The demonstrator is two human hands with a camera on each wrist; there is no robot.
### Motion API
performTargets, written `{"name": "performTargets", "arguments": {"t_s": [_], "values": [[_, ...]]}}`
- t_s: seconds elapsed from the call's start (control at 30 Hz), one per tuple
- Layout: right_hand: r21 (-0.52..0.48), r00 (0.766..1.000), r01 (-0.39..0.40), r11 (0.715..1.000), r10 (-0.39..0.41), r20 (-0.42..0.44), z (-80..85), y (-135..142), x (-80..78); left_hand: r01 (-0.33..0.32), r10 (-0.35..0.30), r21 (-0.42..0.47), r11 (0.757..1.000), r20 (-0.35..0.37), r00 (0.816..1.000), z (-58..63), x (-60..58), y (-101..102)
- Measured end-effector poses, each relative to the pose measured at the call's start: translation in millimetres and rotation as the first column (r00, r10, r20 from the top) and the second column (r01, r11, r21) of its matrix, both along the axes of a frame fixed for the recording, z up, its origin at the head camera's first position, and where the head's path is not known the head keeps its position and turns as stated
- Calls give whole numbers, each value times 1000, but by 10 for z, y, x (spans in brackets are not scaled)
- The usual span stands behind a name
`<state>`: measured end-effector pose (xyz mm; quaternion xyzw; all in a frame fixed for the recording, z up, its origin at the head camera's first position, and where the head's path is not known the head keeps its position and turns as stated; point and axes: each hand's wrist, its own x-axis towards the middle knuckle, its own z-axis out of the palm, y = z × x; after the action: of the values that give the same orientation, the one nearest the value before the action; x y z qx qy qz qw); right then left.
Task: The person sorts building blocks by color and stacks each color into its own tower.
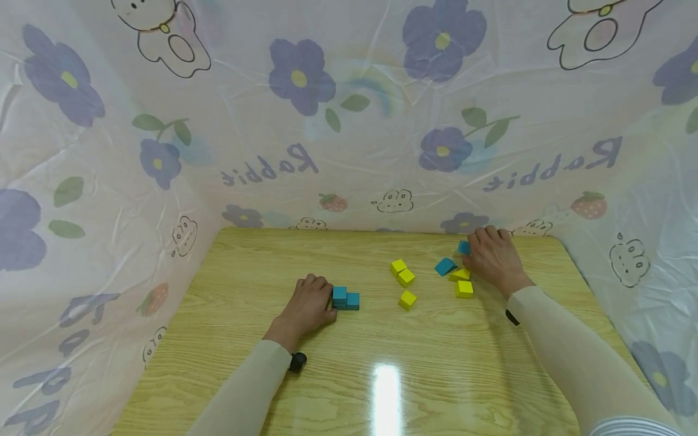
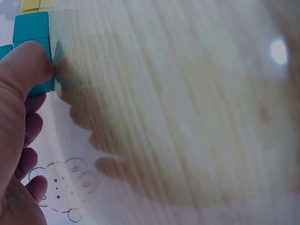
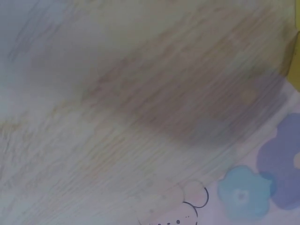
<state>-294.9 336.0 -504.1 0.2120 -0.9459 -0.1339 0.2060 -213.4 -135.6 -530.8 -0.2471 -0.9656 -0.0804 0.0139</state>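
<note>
My left hand (image 1: 308,306) pinches a small group of blue blocks (image 1: 340,294) from the left side. One block there sits raised, with another blue block (image 1: 353,301) against its right. In the left wrist view the thumb (image 2: 29,68) presses a teal-blue block (image 2: 32,26) group, the other fingers curled below. Farther back on the right, my right hand (image 1: 493,260) grips a blue block (image 1: 463,247) that shows past its fingertips. Just left of that hand lie a blue wedge-shaped block (image 1: 445,266), a yellow triangular block (image 1: 460,275) and a yellow cube (image 1: 465,289).
Between the hands, two yellow cubes (image 1: 402,272) lie together, and a single yellow cube (image 1: 407,300) is nearer. All rest on a wood-grain table (image 1: 349,369). A printed cloth (image 1: 349,151) rises behind the table and along both sides. Yellow blocks (image 3: 295,61) edge into the right wrist view.
</note>
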Motion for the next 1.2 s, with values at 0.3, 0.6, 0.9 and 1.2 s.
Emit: {"name": "performTargets", "arguments": {"t_s": [0.3, 0.6, 0.9, 1.2], "values": [[-32, 994, -76, 997, 74, -79, 42, -110, 15, 1, -1, 9, 1000, -9, 1000, -13, -5, -14], [-46, 990, -123, 991, 119, -79, 137, -369, 71, -2, 2, 14, 1000, -3, 1000, -23, -19, -16], [-18, 969, -212, 977, 207, -137, 185, -654, 114, -12, 12, 0, 1000, 11, 1000, -14, -27, -9], [-21, 949, -272, 962, 264, -171, 194, -898, 171, -13, 13, 1, 1000, 5, 1000, -6, -16, -18]]}}
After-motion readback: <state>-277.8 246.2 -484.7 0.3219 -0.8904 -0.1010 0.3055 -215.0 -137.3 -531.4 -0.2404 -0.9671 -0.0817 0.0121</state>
